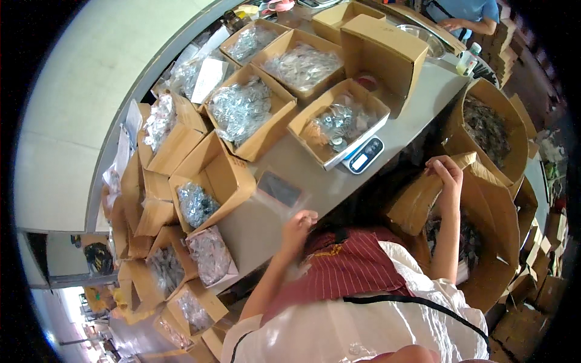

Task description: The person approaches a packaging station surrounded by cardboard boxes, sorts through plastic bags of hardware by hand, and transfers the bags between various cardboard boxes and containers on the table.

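1. On the grey bench, a digital scale stands near the front edge and carries an open cardboard box filled with small shiny metal parts in clear bags.
2. Left hand: its grip is closed on the edge of a clear plastic bag, which lies flat on the bench just beside the front edge; a dark patch shows through the bag's upper part.
3. Right hand: it is raised off to the right of the bench, the fingers curled over the top flap of a large brown carton that stands beside the person; the grip is clenched on that flap.
4. Inside the large carton, dark loose parts show low down, partly hidden by the right forearm.
5. A second big carton stands behind it, at the bench's right end, also heaped with dull metal parts.
6. Across the back and left of the bench runs a row of open cardboard boxes, each holding clear bags of silvery parts; more such boxes crowd toward the lower left.
7. A tall empty-looking carton stands on its side behind the scale.
8. At the far top right, another person's hand rests near a round metal bowl, well apart from the wearer's own hands.
9. The wearer has a white garment and a dark red striped apron.
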{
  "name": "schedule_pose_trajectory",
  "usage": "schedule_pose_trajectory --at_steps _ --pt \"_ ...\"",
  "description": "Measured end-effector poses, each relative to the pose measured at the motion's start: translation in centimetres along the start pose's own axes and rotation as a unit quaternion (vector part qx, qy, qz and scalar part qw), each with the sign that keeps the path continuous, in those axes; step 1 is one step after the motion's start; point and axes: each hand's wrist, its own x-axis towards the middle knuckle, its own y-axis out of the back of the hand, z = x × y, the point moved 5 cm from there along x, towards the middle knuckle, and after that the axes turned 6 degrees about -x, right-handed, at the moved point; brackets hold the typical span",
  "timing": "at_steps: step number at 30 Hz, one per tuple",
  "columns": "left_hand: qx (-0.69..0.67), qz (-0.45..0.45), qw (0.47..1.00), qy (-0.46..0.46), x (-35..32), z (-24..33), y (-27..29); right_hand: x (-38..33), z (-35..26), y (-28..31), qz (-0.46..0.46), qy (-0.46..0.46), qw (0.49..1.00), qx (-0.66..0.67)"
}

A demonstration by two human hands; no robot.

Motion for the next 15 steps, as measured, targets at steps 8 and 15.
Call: schedule_pose_trajectory --at_steps 8,15 --pt "-0.081 0.035 0.996 0.017 0.2 -1.4 1.1 1.3 -1.0 -0.7 -0.013 0.009 1.000 0.027" --pt "-0.053 0.043 0.997 0.019 0.0 -1.7 2.2 2.7 -0.3 -0.4 -0.019 0.021 1.000 0.006"
